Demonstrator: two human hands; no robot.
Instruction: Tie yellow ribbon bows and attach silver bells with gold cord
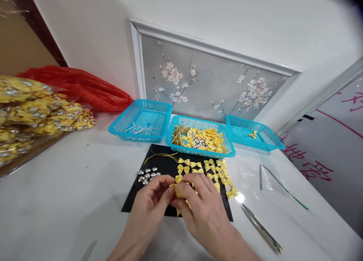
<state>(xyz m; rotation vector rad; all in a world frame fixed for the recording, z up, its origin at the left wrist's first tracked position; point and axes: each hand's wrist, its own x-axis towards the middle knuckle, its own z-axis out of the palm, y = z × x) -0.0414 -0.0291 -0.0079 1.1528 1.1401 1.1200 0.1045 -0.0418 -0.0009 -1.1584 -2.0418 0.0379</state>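
Both hands meet over a black mat (132,202). Between my left hand (154,198) and my right hand (202,200) is a yellow ribbon bow (179,192), pinched from both sides by the fingertips. Its lower part and whatever else the fingers hold are hidden. Silver heart-shaped beads (148,174) lie in a cluster left of the hands. Thin gold wires (161,154) curve across the mat's top edge. Rows of yellow bows (210,166) lie beyond and right of my right hand, some partly covered by it.
Behind the mat stand three blue baskets: the left one (138,135) with white strips, the middle one (204,154) with bows, beads and wires, the right one (255,144) with a bow. Scissors (261,227) and a green strip (286,189) lie right. Bagged bows (34,117) sit left.
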